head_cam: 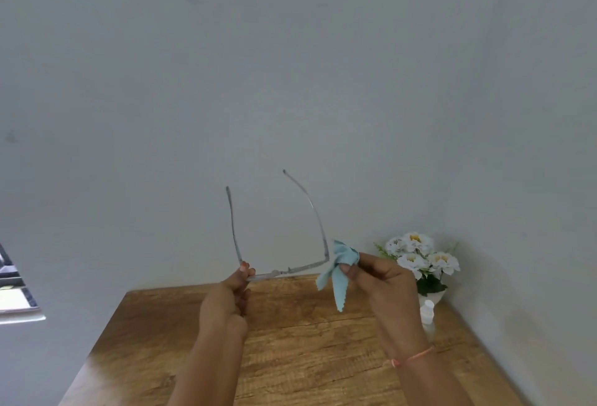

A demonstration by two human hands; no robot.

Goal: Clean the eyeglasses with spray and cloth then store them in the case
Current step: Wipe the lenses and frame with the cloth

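Thin-framed glasses (300, 268), temples open and pointing up, hang above the wooden table (307, 357). Our left grip (226, 302) pinches one end; our right grip (384, 286) pinches a blue cloth (339, 263) against the other. Flowers (420, 257) and a bottle (428, 312) stand in the grey-walled corner.

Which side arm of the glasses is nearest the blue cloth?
The right side arm, the curved one: its hinge end is at the blue cloth pinched in the right hand. The left side arm rises by the left hand pinching the glasses.
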